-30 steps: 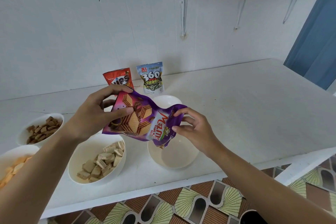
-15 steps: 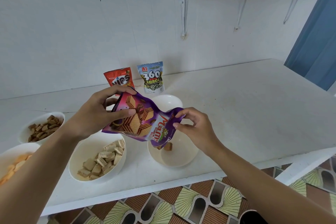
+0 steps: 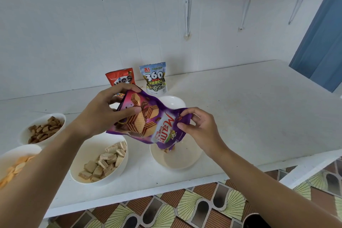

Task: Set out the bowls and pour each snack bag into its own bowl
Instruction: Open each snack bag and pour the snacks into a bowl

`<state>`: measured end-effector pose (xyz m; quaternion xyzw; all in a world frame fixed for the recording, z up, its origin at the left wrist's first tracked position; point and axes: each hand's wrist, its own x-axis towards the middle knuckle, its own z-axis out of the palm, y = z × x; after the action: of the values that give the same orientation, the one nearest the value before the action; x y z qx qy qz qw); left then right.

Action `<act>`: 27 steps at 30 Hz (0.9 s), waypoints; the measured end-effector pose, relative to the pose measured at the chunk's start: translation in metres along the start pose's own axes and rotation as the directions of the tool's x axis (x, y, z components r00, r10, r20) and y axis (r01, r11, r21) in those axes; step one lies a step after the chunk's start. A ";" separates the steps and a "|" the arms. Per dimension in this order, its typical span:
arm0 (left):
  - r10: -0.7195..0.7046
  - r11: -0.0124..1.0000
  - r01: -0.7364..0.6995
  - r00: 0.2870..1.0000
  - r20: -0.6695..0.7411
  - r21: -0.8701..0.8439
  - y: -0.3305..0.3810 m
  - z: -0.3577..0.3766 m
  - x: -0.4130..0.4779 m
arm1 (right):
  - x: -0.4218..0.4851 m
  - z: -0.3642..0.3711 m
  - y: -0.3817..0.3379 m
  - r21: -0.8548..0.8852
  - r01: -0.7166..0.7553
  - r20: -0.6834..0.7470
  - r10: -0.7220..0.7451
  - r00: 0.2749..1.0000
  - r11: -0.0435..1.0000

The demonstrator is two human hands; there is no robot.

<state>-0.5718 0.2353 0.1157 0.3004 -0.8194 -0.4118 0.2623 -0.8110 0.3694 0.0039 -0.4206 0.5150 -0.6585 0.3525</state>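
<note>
The near bowl (image 3: 187, 161) sits close to the table's (image 3: 259, 116) front edge. Above it the purple wafer bag (image 3: 148, 126) tilts mouth-down, with the left hand (image 3: 103, 114) gripping its base and the right hand (image 3: 199, 131) pinching the opening. A sudden rush could bounce wafers onto the floor. Farther back, an empty bowl (image 3: 174, 102) and two more bags (image 3: 155, 77) wait.

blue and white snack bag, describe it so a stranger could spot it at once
Find the white table by the wall. At its back two bags stand side by side; the blue and white bag is the right-hand one. Unlike the red bag, it shows a big 360.
</note>
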 end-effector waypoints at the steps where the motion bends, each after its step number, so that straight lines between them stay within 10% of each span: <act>1: 0.006 1.000 -0.006 1.000 -0.012 0.012 0.001 -0.002 0.001 | 0.000 -0.001 0.000 0.014 -0.023 0.009 0.022 1.000 1.000; 27: 0.069 0.984 -0.078 0.996 0.057 0.163 0.014 0.001 0.024 | -0.002 -0.002 0.005 -0.078 -0.102 0.021 0.104 0.994 0.992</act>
<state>-0.5927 0.2255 0.1315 0.2800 -0.8676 -0.3402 0.2304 -0.8118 0.3708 -0.0012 -0.4150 0.5563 -0.6139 0.3760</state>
